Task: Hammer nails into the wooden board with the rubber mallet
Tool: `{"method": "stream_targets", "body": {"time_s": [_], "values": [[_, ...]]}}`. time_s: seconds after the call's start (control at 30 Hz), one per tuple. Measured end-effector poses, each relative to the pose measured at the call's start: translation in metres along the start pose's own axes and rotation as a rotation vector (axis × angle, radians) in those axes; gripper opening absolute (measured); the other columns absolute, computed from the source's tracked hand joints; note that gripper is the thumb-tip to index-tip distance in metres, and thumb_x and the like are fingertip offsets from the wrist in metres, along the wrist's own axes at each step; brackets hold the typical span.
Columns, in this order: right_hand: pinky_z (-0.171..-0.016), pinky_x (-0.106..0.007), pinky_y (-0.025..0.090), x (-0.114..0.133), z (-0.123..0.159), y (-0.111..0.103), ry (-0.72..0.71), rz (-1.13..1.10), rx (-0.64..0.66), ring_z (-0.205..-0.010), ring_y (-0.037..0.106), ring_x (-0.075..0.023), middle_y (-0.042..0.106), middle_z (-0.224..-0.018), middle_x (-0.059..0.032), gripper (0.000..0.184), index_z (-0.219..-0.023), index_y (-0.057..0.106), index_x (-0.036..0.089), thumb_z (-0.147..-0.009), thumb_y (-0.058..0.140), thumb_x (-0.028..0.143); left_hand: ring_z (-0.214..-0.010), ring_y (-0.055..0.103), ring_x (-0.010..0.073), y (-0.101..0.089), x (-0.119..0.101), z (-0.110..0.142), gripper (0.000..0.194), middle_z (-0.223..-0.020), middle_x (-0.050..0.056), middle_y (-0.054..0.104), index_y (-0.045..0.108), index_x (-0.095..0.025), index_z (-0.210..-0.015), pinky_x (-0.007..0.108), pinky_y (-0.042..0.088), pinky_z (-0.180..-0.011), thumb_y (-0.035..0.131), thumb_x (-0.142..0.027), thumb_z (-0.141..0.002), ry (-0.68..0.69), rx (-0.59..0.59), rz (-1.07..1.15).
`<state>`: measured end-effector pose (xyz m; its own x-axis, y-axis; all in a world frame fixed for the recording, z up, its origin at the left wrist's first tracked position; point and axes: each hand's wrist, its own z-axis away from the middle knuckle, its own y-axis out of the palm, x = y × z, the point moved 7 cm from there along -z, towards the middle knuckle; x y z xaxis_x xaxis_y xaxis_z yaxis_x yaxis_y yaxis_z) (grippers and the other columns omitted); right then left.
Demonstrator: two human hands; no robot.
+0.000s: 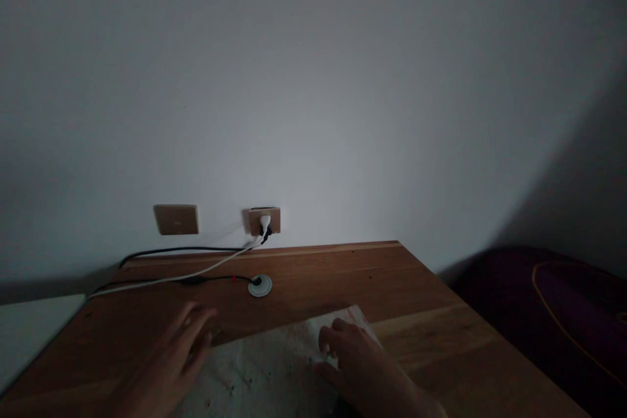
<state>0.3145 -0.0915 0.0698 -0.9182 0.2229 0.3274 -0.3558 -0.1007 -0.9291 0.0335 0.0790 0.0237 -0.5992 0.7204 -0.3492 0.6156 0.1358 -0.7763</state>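
Observation:
A pale, speckled sheet (274, 353) lies on the wooden table, dotted with several small dark bits. Above its far right part is my right hand (355, 359), the fingers curled in toward the thumb. Something tiny and light may show between those fingertips, but it is too dim and small to name. My left hand (179, 356) is over the sheet's left edge, blurred by motion. Its thumb and fingers are apart, and no object shows in them.
Against the wall stands the wooden table (431, 326). A white plug (265, 222) sits in the wall socket, with a white cable (196, 272) trailing left. A black cable ends at a round grommet (260, 285). A white panel (34, 333) is at left, dark purple fabric (519, 287) at right.

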Motion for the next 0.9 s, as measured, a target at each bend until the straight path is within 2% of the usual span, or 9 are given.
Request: {"method": "stream_targets", "body": {"time_s": [0.07, 0.17, 0.33, 0.4, 0.5, 0.6, 0.7, 0.8, 0.9], "values": [[-0.101, -0.042, 0.058, 0.003, -0.005, 0.002, 0.004, 0.077, 0.015, -0.117, 0.075, -0.0317, 0.081, -0.118, -0.0126, 0.016, -0.112, 0.082, 0.016, -0.097, 0.077, 0.019, -0.103, 0.080, 0.0280, 0.015, 0.007, -0.019, 0.034, -0.116, 0.011, 0.078, 0.080, -0.025, -0.108, 0.037, 0.065, -0.091, 0.051, -0.037, -0.096, -0.038, 0.131, 0.030], [-0.100, -0.049, 0.061, 0.007, -0.015, 0.009, 0.003, 0.204, 0.062, -0.113, 0.077, -0.0307, 0.082, -0.115, -0.0126, 0.014, -0.112, 0.080, 0.014, -0.101, 0.075, 0.021, -0.105, 0.078, 0.0276, 0.027, -0.001, -0.034, 0.031, -0.114, 0.011, 0.079, 0.082, -0.025, -0.103, 0.036, 0.061, -0.094, 0.053, -0.032, -0.094, -0.046, 0.338, 0.075], [-0.097, -0.048, 0.063, 0.011, -0.022, 0.016, -0.065, 0.344, 0.115, -0.108, 0.077, -0.0241, 0.080, -0.118, -0.0062, 0.018, -0.114, 0.076, 0.017, -0.104, 0.074, 0.032, -0.097, 0.076, 0.0253, 0.020, -0.037, -0.038, 0.023, -0.103, 0.007, 0.079, 0.081, -0.025, -0.094, 0.031, 0.055, -0.083, 0.059, -0.033, -0.094, 0.008, 0.587, 0.138], [-0.097, -0.048, 0.063, 0.014, -0.019, 0.012, -0.087, 0.376, 0.113, -0.108, 0.077, -0.0241, 0.080, -0.116, -0.0058, 0.016, -0.111, 0.076, 0.017, -0.104, 0.074, 0.031, -0.093, 0.076, 0.0253, 0.014, -0.049, -0.042, 0.022, -0.095, 0.006, 0.078, 0.079, -0.023, -0.087, 0.031, 0.052, -0.079, 0.059, -0.032, -0.093, 0.020, 0.646, 0.142], [-0.096, -0.047, 0.063, 0.020, -0.012, 0.004, -0.107, 0.387, 0.102, -0.106, 0.077, -0.0235, 0.080, -0.112, -0.0050, 0.014, -0.107, 0.076, 0.017, -0.104, 0.074, 0.031, -0.089, 0.076, 0.0240, 0.012, -0.059, -0.048, 0.029, -0.089, 0.006, 0.077, 0.075, -0.021, -0.080, 0.031, 0.048, -0.077, 0.051, -0.022, -0.096, 0.052, 0.724, 0.132], [-0.097, -0.048, 0.062, 0.025, -0.006, -0.003, -0.123, 0.350, 0.082, -0.107, 0.076, -0.0235, 0.079, -0.114, -0.0048, 0.012, -0.108, 0.076, 0.017, -0.104, 0.075, 0.029, -0.090, 0.076, 0.0241, 0.015, -0.061, -0.052, 0.027, -0.090, 0.007, 0.077, 0.075, -0.020, -0.080, 0.030, 0.047, -0.077, 0.052, -0.015, -0.091, 0.084, 0.742, 0.089], [-0.098, -0.046, 0.059, 0.033, -0.001, -0.012, -0.131, 0.282, 0.061, -0.105, 0.075, -0.0227, 0.080, -0.110, -0.0049, 0.007, -0.103, 0.076, 0.016, -0.104, 0.070, 0.014, -0.092, 0.076, 0.0256, 0.019, -0.060, -0.054, 0.025, -0.092, 0.008, 0.079, 0.077, -0.020, -0.082, 0.031, 0.047, -0.076, 0.054, -0.012, -0.089, 0.085, 0.753, 0.106], [-0.088, -0.036, 0.054, 0.045, 0.005, -0.022, -0.160, 0.177, 0.055, -0.096, 0.075, -0.0218, 0.082, -0.102, -0.0100, 0.031, -0.094, 0.077, 0.014, -0.099, 0.053, -0.004, -0.088, 0.078, 0.0269, 0.023, -0.057, -0.057, 0.023, -0.090, 0.009, 0.081, 0.079, -0.020, -0.082, 0.032, 0.049, -0.076, 0.058, -0.012, -0.087, 0.046, 0.801, 0.143], [-0.073, -0.027, 0.049, 0.062, 0.011, -0.023, -0.236, 0.045, 0.113, -0.081, 0.074, -0.0167, 0.083, -0.091, -0.0053, 0.031, -0.087, 0.078, 0.018, -0.095, 0.054, -0.001, -0.084, 0.078, 0.0265, 0.024, -0.059, -0.063, 0.019, -0.088, 0.006, 0.083, 0.081, -0.021, -0.081, 0.031, 0.051, -0.074, 0.064, -0.013, -0.083, 0.057, 0.835, 0.198]]}}
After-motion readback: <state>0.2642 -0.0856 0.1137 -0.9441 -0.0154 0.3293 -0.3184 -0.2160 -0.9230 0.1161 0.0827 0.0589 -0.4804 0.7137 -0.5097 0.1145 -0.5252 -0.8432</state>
